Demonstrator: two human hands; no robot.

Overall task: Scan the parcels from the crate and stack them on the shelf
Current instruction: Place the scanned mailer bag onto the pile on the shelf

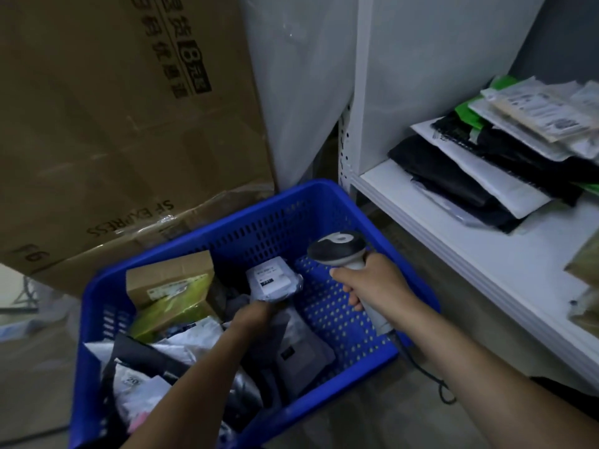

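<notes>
A blue perforated crate (207, 228) sits on the floor, its left half full of several parcels; a cardboard box with a green wrap (171, 286) lies at the far left. My left hand (254, 314) holds a small grey bagged parcel (274, 281) with a white label, lifted above the pile inside the crate. My right hand (372, 286) grips the handle of a white and black barcode scanner (340, 249), its head pointing left toward the parcel's label. On the white shelf (453, 251) at the right lies a stack of flat parcels (496, 163).
A large brown cardboard box (113, 131) leans behind the crate at the left. The shelf's white upright post (359, 92) stands just right of the crate. The scanner's cable (431, 374) hangs down to the floor. More parcels sit at the shelf's right edge (586, 267).
</notes>
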